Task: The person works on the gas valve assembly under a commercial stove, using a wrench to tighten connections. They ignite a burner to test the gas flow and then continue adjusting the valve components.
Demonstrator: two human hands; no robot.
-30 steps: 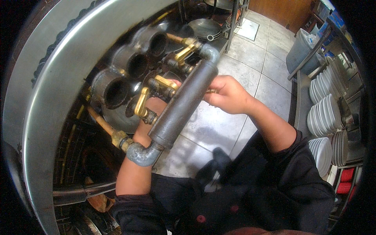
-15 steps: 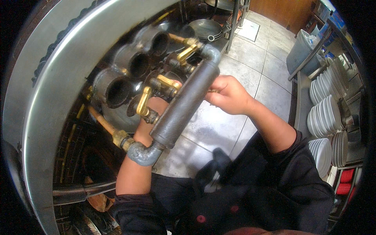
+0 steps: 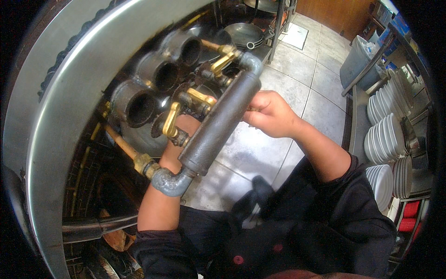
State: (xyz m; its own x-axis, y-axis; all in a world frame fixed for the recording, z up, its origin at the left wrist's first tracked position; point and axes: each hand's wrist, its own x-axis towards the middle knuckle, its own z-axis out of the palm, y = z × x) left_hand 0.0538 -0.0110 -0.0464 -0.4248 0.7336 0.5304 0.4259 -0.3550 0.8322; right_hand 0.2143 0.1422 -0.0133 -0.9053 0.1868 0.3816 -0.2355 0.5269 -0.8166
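Observation:
A thick dark gas pipe [image 3: 220, 123] slants across the front of a range, with grey elbow fittings at both ends and brass valve levers [image 3: 172, 119] along its left side. Behind the pipe and beneath the valves reaches my left hand [image 3: 188, 123]; its fingers are mostly hidden by the metal. My right hand [image 3: 272, 114] is closed at the pipe's right side, thumb against curled fingers. Its fingertips pass partly behind the pipe, and whatever they pinch is too small and covered to name.
Round blackened burners [image 3: 139, 109] stand left of the valves, inside a curved steel edge [image 3: 44, 125]. Stacked pans [image 3: 244, 35] sit at the far end. To the right, plates [image 3: 384, 137] fill a shelf near a grey bin [image 3: 361, 60]. Pale tiles [image 3: 288, 83] cover the floor.
My right hand has shifted very slightly down beside the pipe, still closed. The left arm stays where it was.

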